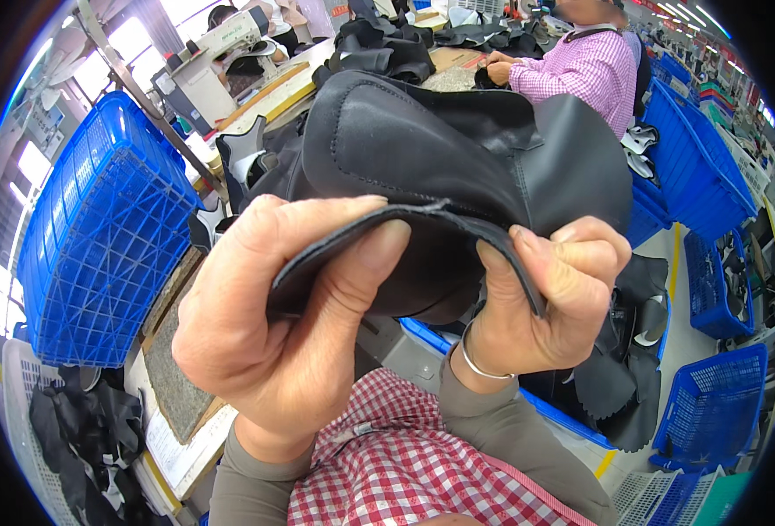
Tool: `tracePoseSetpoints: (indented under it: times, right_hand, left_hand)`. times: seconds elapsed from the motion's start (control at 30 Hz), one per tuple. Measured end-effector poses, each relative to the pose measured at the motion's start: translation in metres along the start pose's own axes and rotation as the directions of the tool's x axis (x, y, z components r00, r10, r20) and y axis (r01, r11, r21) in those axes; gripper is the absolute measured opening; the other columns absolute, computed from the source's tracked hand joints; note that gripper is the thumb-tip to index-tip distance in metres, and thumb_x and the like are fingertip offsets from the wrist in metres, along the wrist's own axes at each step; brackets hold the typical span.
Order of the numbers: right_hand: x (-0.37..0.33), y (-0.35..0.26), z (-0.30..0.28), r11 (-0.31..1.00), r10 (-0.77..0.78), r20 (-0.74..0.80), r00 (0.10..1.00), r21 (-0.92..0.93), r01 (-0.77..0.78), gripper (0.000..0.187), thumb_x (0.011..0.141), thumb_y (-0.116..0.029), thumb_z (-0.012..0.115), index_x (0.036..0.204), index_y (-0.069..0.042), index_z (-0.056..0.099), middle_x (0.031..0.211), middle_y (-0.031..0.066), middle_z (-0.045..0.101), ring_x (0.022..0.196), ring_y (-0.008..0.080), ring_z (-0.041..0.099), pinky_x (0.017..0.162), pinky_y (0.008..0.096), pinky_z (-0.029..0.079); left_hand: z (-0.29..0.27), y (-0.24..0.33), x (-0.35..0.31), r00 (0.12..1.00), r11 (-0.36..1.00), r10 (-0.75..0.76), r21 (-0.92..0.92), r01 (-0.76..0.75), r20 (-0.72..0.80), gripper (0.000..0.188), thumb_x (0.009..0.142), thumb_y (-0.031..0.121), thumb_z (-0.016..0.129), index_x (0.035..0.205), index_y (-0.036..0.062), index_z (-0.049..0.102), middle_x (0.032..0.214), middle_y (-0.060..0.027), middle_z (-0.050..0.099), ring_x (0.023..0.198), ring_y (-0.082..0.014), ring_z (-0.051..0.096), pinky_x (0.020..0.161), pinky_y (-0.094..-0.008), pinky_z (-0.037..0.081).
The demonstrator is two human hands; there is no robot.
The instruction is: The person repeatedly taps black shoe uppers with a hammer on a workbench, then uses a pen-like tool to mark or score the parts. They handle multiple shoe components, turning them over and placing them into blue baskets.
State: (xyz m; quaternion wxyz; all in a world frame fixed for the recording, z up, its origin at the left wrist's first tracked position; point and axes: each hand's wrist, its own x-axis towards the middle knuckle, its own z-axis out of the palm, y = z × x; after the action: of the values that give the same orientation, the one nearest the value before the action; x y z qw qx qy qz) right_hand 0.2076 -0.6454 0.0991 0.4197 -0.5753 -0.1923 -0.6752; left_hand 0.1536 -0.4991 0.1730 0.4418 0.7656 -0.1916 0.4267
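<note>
A crate point(102, 250) stands left of the workpiece point(440, 158).

A stitched black leather piece point(414, 145) hangs raised, its near edge arched.

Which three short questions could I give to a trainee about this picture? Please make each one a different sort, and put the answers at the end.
1. True or false: only the left hand touches the stitched black piece.
2. Choose one. What circles the wrist of the right hand?
A) a black watch
B) a silver-coloured bangle
C) a red cord
3. Complete: the co-worker's sleeve has a pink-and-white ____ pattern.

Key:
1. False; the right hand grips its edge too.
2. B.
3. Checked.
</note>
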Motion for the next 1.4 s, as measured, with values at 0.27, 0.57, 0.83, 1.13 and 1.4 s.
tracePoseSetpoints:
  times: [0.27, 0.57, 0.83, 1.13, 1.4]
  right_hand:
    - [-0.009, 0.031, 0.023, 0.911, 0.084, 0.681, 0.727, 0.242, -0.333, 0.022, 0.075, -0.012, 0.086, 0.093, -0.006, 0.074, 0.086, 0.0047, 0.068, 0.084, 0.0228, 0.063, 0.076, 0.0334, 0.046]
    - [-0.125, -0.032, 0.067, 0.913, -0.105, 0.831, 0.547, 0.298, -0.277, 0.022, 0.080, -0.026, 0.080, 0.083, -0.010, 0.065, 0.076, 0.0054, 0.064, 0.070, 0.0279, 0.066, 0.063, 0.0408, 0.052]
    - [-0.093, -0.014, 0.124, 0.896, 0.052, 0.681, 0.731, 0.291, -0.335, 0.017, 0.082, -0.033, 0.079, 0.080, -0.018, 0.073, 0.077, -0.0021, 0.064, 0.074, 0.0221, 0.063, 0.071, 0.0374, 0.040]
    - [-0.069, -0.041, 0.052, 0.684, 0.010, 0.855, 0.518, 0.372, -0.627, 0.014, 0.082, -0.022, 0.084, 0.093, -0.013, 0.081, 0.074, -0.0002, 0.069, 0.073, 0.0174, 0.061, 0.077, 0.0317, 0.044]
    - [-0.099, -0.020, 0.048, 0.607, -0.037, 0.996, 0.082, 0.088, -0.790, 0.017, 0.086, -0.019, 0.080, 0.099, -0.009, 0.079, 0.095, 0.0072, 0.076, 0.095, 0.0245, 0.069, 0.089, 0.0385, 0.051]
  left_hand:
    - [-0.037, -0.042, -0.005, 0.959, 0.972, -0.053, 0.236, -0.015, 0.280, 0.013, 0.079, -0.001, 0.079, 0.088, 0.0005, 0.070, 0.075, -0.0104, 0.065, 0.067, -0.0233, 0.065, 0.061, -0.0328, 0.049]
    - [-0.086, -0.094, -0.078, 0.907, 0.841, -0.187, 0.539, -0.051, 0.378, 0.014, 0.087, 0.008, 0.073, 0.081, 0.0044, 0.061, 0.074, -0.0125, 0.063, 0.070, -0.0345, 0.066, 0.059, -0.0426, 0.050]
    - [-0.091, -0.124, -0.030, 0.991, 0.873, -0.046, 0.487, -0.020, 0.122, 0.007, 0.085, 0.005, 0.076, 0.086, 0.0049, 0.069, 0.078, -0.0112, 0.067, 0.068, -0.0309, 0.067, 0.062, -0.0370, 0.052]
    - [-0.136, -0.039, -0.053, 0.961, 0.869, -0.185, 0.490, 0.062, 0.205, 0.012, 0.077, 0.003, 0.082, 0.084, 0.0041, 0.072, 0.069, -0.0093, 0.065, 0.059, -0.0251, 0.064, 0.055, -0.0341, 0.048]
    - [-0.162, -0.053, -0.092, 0.842, 0.734, -0.537, 0.459, 0.500, -0.059, 0.008, 0.080, 0.003, 0.079, 0.083, -0.0014, 0.073, 0.070, -0.0113, 0.066, 0.061, -0.0195, 0.063, 0.057, -0.0314, 0.047]
